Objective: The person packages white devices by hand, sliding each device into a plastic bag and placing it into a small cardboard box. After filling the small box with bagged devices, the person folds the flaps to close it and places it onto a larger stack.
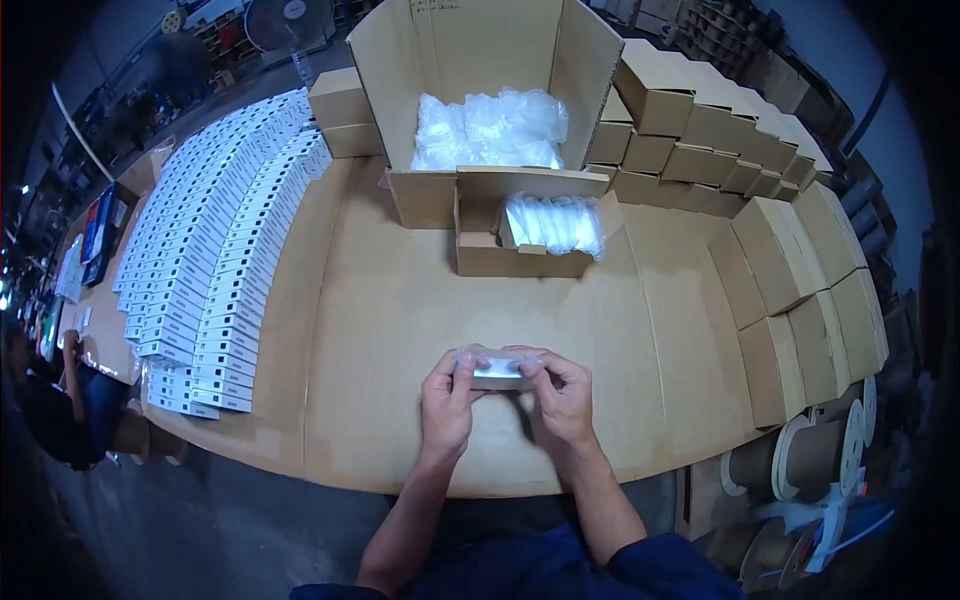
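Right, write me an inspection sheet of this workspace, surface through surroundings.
Surface: brown tabletop, seam lines visible.
Job's things: small white box in clear plastic; long rows of white boxes on the left; low open carton holding plastic-wrapped packs.
Clutter: clear plastic material heaped in the tall open carton.
Grippers: none, bare hands; left hand and right hand hold the small white box between them.
Cables: nothing seen on the tabletop; a thin pale strand by the spools, type unclear.
Surroundings: brown cartons stacked on the right, spools below, fan behind, another person at far left.
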A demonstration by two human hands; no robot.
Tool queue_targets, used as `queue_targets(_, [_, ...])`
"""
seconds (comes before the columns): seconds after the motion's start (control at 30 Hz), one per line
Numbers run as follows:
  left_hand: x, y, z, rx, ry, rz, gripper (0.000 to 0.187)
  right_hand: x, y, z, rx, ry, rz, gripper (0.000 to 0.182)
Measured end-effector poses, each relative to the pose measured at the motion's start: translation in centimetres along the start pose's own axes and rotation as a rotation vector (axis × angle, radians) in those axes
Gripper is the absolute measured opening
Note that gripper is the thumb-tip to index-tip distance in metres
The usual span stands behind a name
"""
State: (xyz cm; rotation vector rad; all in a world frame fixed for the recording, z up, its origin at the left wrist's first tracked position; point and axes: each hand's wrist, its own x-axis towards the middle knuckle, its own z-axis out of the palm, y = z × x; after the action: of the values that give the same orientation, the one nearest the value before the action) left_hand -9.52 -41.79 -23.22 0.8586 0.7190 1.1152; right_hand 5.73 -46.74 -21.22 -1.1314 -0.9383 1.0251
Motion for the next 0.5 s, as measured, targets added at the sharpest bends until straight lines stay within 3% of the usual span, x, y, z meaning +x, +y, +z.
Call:
queue_targets(0.07, [0.1, 0.0, 0.1, 0.023, 0.034, -0.011, 0.030, 0.0, 1.9, -0.2, 0.118, 0.064, 0.083, 0.021])
queue_targets(0.17, [0.3, 0.3, 0.5, 0.056, 0.084, -0.025, 0.026, -0.1, -1.5, 2.3, 0.250, 0.284, -0.054, 0.021])
queue_targets(0.27, [0.4, 1.1, 0.5, 0.041, 0.121, -0.030, 0.027, 0.2, -0.8, 0.8, 0.071, 0.064, -0.417, 0.020])
queue_targets(0.3, [0.5, 1.1, 0.3, 0.028, 0.116, -0.023, 0.027, 0.4, -1.2, -0.5, -0.148, -0.095, -0.424, 0.024])
queue_targets(0.4, [0.7, 0.5, -0.2, 0.021, 0.067, 0.018, 0.026, 0.5, -2.1, -1.2, -0.367, -0.288, -0.214, 0.030])
queue_targets(0.5, [1.2, -0.4, -1.2, -0.044, 0.059, 0.035, 0.024, 1.1, -2.1, -1.0, -0.457, -0.234, -0.293, 0.035])
